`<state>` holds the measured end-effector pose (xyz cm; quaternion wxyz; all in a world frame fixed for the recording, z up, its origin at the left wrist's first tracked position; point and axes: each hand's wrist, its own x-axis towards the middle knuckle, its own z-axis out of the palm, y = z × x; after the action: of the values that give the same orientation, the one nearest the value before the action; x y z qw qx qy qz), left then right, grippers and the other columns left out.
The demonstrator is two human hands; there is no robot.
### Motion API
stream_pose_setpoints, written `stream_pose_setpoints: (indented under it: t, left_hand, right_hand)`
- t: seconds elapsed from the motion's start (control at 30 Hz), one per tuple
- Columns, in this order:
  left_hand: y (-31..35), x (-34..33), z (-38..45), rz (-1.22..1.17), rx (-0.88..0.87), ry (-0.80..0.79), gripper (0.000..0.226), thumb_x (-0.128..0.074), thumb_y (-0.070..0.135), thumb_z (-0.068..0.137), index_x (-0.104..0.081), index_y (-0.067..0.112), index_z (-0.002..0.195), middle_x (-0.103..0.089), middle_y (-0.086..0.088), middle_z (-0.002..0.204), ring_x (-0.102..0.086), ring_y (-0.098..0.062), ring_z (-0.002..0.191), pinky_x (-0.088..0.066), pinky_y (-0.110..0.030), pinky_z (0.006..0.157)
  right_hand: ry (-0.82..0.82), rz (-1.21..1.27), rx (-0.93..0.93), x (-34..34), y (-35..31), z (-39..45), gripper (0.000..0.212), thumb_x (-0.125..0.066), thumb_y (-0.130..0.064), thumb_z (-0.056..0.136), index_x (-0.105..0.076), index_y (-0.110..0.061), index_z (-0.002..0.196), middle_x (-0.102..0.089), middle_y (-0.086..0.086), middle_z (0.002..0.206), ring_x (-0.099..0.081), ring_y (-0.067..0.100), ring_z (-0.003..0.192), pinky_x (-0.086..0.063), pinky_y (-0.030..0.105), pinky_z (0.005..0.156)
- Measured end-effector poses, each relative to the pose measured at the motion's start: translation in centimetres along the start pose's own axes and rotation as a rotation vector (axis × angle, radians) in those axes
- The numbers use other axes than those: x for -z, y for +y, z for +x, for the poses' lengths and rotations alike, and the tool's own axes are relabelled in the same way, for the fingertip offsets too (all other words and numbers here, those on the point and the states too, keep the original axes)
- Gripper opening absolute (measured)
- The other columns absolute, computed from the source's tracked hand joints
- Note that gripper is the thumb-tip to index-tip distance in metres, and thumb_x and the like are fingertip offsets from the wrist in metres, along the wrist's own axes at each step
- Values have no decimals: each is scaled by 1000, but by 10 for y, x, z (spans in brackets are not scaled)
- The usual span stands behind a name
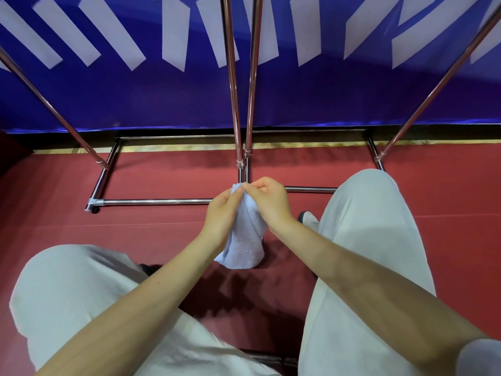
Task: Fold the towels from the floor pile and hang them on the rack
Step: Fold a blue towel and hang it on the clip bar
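Pale-blue towel (245, 234) dangles between your knees — left hand (221, 215) and right hand (268, 200) both pinch its top edge, fingertips together, before the chrome rack (238, 104).

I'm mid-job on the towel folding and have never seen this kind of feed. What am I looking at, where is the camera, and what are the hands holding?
There is no machine here. One wide-angle camera worn on a person's head looks forward and down, so the two bare arms are the person's own. The left hand and right hand are close together, both pinching the top edge of a light blue towel, which hangs down between them above the red floor. The pale shapes on either side are the person's trouser legs. Ahead stand the chrome bars of the rack, with a blue and white banner behind. No towel pile shows in this view.
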<state>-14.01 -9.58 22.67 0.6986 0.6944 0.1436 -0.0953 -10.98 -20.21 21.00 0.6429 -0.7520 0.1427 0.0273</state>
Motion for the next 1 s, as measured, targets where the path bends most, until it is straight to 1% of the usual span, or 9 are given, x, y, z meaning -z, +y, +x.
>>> stream_pose_setpoints:
  t: [0.07,0.13,0.23,0.33,0.43,0.53,0.63,0.8,1.0]
  left_hand:
    - [-5,2,3,-3,15,28,28,-50,28,99,-71,10,102,-74,-13,98,-70,-22,96,-55,-35,87]
    - [-6,4,8,-10,36,88,29,-47,24,99,-71,7,101,-73,-16,101,-68,-24,93,-53,-41,89]
    - [-2,7,14,-24,35,141,30,-44,20,100,-70,5,102,-71,-12,98,-63,-18,86,-51,-32,78]
    - [3,16,17,-36,4,164,32,-42,20,99,-70,6,99,-70,-4,89,-61,-12,78,-47,-23,67]
    - [8,27,17,-62,-21,216,29,-45,20,97,-72,13,91,-70,4,82,-61,-6,72,-47,-19,64]
    - [10,37,16,8,-79,232,26,-47,21,98,-70,16,89,-67,8,80,-59,-2,70,-46,-15,63]
    - [5,42,11,47,-117,229,27,-45,19,100,-70,14,91,-66,8,81,-58,1,71,-45,-9,63]
    - [-2,56,8,-26,-100,276,27,-44,21,100,-70,15,104,-68,10,98,-60,-1,89,-46,-15,82]
    - [-9,50,-6,4,-126,181,28,-41,24,100,-68,19,97,-66,10,98,-57,-5,90,-45,-25,83]
  right_hand:
    - [-25,30,-10,0,0,-1,17,-67,-23,86,-63,-9,76,-62,-6,67,-56,1,60,-45,19,63]
    - [-69,30,1,-2,-2,-3,14,-63,-21,88,-64,-12,78,-62,-9,68,-56,-2,61,-44,19,64]
    - [-187,4,83,-3,-4,-8,10,-59,-23,90,-64,-22,81,-64,-11,73,-58,2,69,-47,23,69]
    - [-282,-231,253,1,-4,-10,2,-59,-24,88,-58,-26,88,-58,-13,73,-53,6,69,-46,28,72]
    - [-388,-587,352,9,0,-7,13,-56,-31,90,-55,-20,97,-59,-9,86,-55,16,79,-45,34,71]
    - [-483,-864,352,16,9,-5,32,-50,-37,95,-55,-6,94,-64,7,88,-57,28,79,-44,39,67]
    - [-448,-915,447,22,13,-8,27,-50,-33,96,-53,-9,83,-58,7,79,-52,28,74,-35,35,60]
    - [-286,-902,675,28,1,-12,27,-53,-32,95,-63,-12,112,-67,4,108,-59,28,100,-45,37,79]
    - [-208,-938,779,33,11,-13,20,-59,-26,91,-68,-8,88,-63,8,86,-59,30,85,-40,31,69]
